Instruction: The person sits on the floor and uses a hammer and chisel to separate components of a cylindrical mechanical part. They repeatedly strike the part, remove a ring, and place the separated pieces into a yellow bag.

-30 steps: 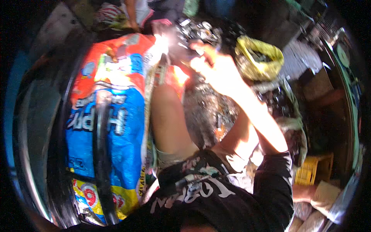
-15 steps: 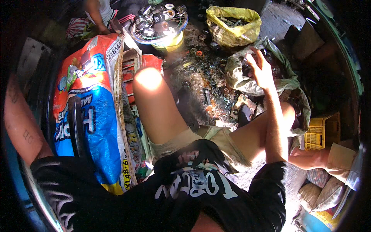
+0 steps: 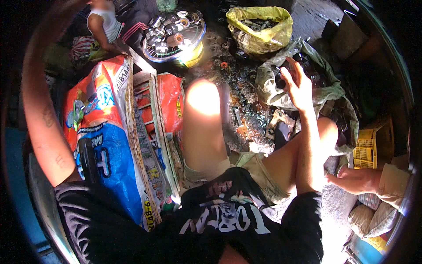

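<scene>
**Right hand open at the pale sack, left hand out of frame**

Nearest: black shirt (image 3: 132, 220), knees apart. Left forearm (image 3: 47, 123) runs up along the left edge; its hand is cut off, so can't tell what it holds, if anything. Big red-and-blue sack (image 3: 116, 152) lies under that arm, partly covered by a dark bar (image 3: 89, 163). Can't tell what's in it.

Right hand (image 3: 300, 86): fingers bent and spread, thumb well apart, nothing visible in it. It's at the mouth of the pale sack (image 3: 267, 88), ahead of the right knee. Touching the rim or just above it: can't tell from this angle.

How I'd work it: rim looks floppy and folds inward, so turn it back or pin it with the free hand first. Go in from above, fingertips only, one piece at a time. Dark parts (image 3: 318, 75) inside look hard and jumbled; edges may be sharp and the skin is bare. Don't dig blind: the inside is in deep shade, and hand and forearm hide part of the mouth.

Farther: floor (image 3: 241, 99) is dark, littered with scraps too small to identify. Beyond, yellow sack (image 3: 257, 43) stands open; depth of fill unclear. Spoked round rack (image 3: 205, 31) on a yellow bucket (image 3: 194, 57) carries jumbled metal parts (image 3: 169, 35). Co-worker (image 3: 104, 26) at upper left; what their hand does is unclear.
</scene>
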Action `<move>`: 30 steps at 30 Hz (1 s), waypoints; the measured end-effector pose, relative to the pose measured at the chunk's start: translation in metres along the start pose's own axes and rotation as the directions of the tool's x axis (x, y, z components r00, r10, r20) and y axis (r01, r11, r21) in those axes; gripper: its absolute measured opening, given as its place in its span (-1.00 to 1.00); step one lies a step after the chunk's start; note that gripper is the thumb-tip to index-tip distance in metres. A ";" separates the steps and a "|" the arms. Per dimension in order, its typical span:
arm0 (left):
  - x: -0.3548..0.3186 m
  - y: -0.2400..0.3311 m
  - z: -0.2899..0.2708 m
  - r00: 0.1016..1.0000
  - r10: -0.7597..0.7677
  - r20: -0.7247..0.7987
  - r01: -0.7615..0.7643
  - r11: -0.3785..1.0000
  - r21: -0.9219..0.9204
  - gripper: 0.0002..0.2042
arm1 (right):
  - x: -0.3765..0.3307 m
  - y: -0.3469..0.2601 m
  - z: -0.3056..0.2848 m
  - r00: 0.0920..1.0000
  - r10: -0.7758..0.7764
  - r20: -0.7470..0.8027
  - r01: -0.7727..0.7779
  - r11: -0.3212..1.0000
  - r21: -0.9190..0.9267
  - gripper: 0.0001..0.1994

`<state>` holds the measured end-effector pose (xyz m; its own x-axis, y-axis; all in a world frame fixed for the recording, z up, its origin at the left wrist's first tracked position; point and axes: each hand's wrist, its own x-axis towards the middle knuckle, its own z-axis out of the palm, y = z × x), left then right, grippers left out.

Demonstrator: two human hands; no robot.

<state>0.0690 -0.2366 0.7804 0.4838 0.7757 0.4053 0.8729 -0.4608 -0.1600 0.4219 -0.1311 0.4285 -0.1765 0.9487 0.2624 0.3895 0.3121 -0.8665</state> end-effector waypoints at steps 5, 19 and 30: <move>0.000 -0.049 0.045 0.996 -0.093 0.013 0.093 0.995 -0.036 -0.66 | 0.005 -0.007 0.004 0.996 -0.015 -0.083 0.016 1.000 0.006 -0.51; -0.201 -0.072 0.463 0.432 -0.578 0.692 0.733 -0.223 -0.643 -0.83 | 0.001 0.001 0.011 0.960 0.182 0.213 -0.124 0.958 -0.258 -0.50; -0.313 0.055 0.589 0.358 -0.317 0.878 0.583 -0.658 -0.476 -0.81 | -0.048 0.009 -0.003 0.659 0.556 0.507 -0.399 0.830 -0.391 -0.42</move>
<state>0.0029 -0.2509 0.1147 -0.0488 0.8026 -0.5945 -0.3225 0.5507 0.7699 0.4367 -0.1739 0.4097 -0.3585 0.7726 -0.5240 0.7466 -0.0997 -0.6577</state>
